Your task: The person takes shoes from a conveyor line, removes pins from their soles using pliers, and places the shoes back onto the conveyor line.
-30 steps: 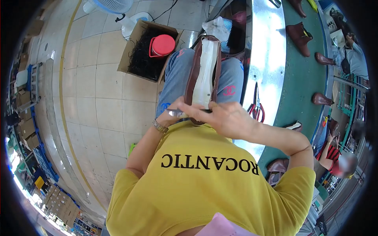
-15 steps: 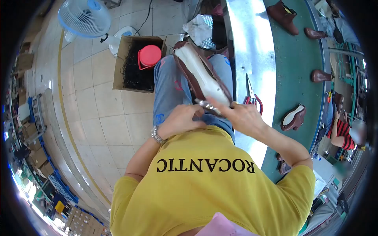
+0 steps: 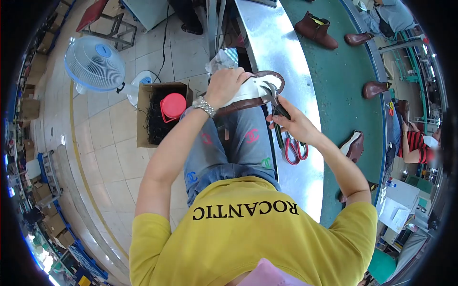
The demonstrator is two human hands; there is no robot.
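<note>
We look down on a brown leather shoe (image 3: 249, 90) above the knees, over blue jeans (image 3: 202, 157); its white underside faces up, and its rounded far end points toward the steel table (image 3: 288, 55) at the right. We cannot tell whether the shoe rests on the legs or is borne by the hand alone.

We see the left grip (image 3: 226, 86) clasped over the near end of the shoe, a metal-banded wristwatch (image 3: 204, 107) at its wrist. The right grip (image 3: 298, 125) is wrapped around the dark handles of a pair of pincers (image 3: 282, 112), whose curved metal head meets the white underside near the rounded end; we cannot tell whether the jaws bite into the material.

Just beside the right grip, we find red-handled scissors (image 3: 296, 147) lying on the table. Beyond the table runs a green work surface (image 3: 329, 90), on which we note a brown ankle boot (image 3: 317, 31) and, lower, a brown shoe with a white underside (image 3: 355, 148). A person in a red-and-black striped top (image 3: 417, 147) sits at the far right.

To the left, we observe a cardboard box (image 3: 141, 119) holding black strands (image 3: 155, 127) and a red pail (image 3: 172, 107). Near it stands a pale fan (image 3: 94, 63). A whitish cloth (image 3: 220, 62) lies just past the left grip.
</note>
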